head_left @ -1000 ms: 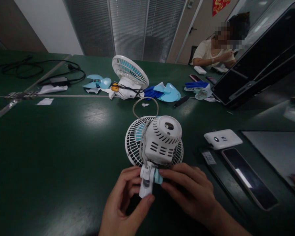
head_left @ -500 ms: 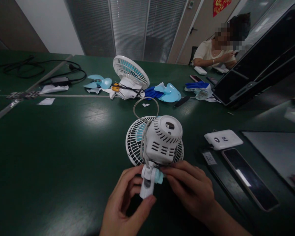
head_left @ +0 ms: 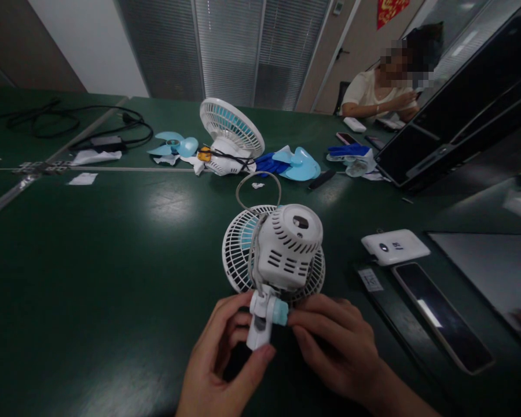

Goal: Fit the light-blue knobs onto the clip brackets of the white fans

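Note:
A white desk fan [head_left: 289,249] lies face down on its grille [head_left: 234,249], its round motor housing on top and the cord looped beside it. My left hand [head_left: 226,353] grips the white bracket [head_left: 259,333] at the near end of the fan, with thumb and fingers around it. A light-blue knob [head_left: 280,312] sticks out of the bracket's right side. My right hand [head_left: 336,341] is closed, its thumb and fingertips at the outer end of the knob. Whether something small sits between those fingertips is hidden.
Farther back lie a second fan [head_left: 232,136], light-blue fan blades [head_left: 301,165] and blue-white gloves [head_left: 351,156]. To the right are a white power bank [head_left: 395,246], a phone [head_left: 443,318] and a large black case [head_left: 460,98]. A person [head_left: 380,95] sits across the table.
My right fingertips have shifted slightly down and right around the knob, showing more of it. My left hand and the fan stay in place.

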